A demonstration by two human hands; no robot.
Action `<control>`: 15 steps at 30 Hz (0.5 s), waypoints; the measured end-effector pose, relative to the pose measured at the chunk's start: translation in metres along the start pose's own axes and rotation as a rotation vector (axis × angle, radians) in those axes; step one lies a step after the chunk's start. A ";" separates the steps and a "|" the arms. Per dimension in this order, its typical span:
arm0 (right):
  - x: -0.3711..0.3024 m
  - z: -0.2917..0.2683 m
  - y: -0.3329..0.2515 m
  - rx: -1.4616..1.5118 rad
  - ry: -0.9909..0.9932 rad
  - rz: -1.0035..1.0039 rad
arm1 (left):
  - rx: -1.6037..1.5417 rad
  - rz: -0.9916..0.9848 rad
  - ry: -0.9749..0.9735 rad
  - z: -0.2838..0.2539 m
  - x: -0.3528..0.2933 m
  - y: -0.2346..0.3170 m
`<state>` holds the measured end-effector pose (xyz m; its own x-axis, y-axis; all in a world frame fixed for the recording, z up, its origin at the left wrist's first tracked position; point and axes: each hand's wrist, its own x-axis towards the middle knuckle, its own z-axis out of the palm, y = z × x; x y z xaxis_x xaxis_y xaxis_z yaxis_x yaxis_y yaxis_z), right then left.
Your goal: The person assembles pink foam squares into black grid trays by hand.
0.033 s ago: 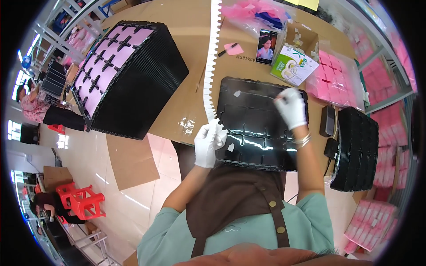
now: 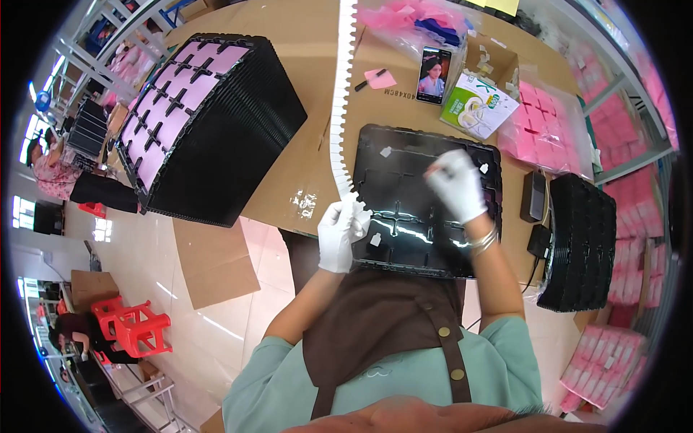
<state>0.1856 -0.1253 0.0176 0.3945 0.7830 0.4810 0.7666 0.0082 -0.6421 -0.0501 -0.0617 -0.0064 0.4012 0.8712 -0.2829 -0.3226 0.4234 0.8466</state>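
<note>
My left hand [image 2: 336,234], in a white glove, pinches the near end of a long white strip of tags [image 2: 337,130] with a notched edge. The strip runs away from me to the far edge of the view. A shiny black plastic tray [image 2: 368,198] with moulded ridges lies before me. Small white tags rest on it: a far-left tag [image 2: 385,151], a near-left tag [image 2: 375,239] and a far-right tag [image 2: 484,168]. My gloved right hand [image 2: 460,186] hovers over the tray's right half. Motion blurs its curled fingers, so whether they hold anything is unclear.
A tall stack of black trays [image 2: 245,137] with lilac sheets on top stands at left. Right of my tray are a smaller tray stack [image 2: 582,242] and a black adapter [image 2: 533,196]. Beyond it stand a phone [image 2: 433,76], a carton [image 2: 480,105] and bagged pink sheets [image 2: 541,126].
My right hand has moved left and slightly nearer to me, uncovering the white tag at the tray's far right. The left hand stays almost in place on the strip.
</note>
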 end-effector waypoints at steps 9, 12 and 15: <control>-0.050 0.057 -0.074 0.491 -0.233 0.318 | -0.026 0.000 -0.040 0.003 -0.005 -0.009; -0.056 0.055 -0.074 0.426 -0.180 0.299 | -0.075 -0.010 -0.069 0.004 -0.009 -0.011; -0.058 0.053 -0.076 0.440 -0.177 0.291 | -0.076 0.006 -0.071 0.008 -0.011 -0.011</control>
<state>0.0780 -0.1382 0.0068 0.4379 0.8841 0.1631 0.3398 0.0052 -0.9405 -0.0444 -0.0780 -0.0093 0.4582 0.8550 -0.2429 -0.3881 0.4383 0.8107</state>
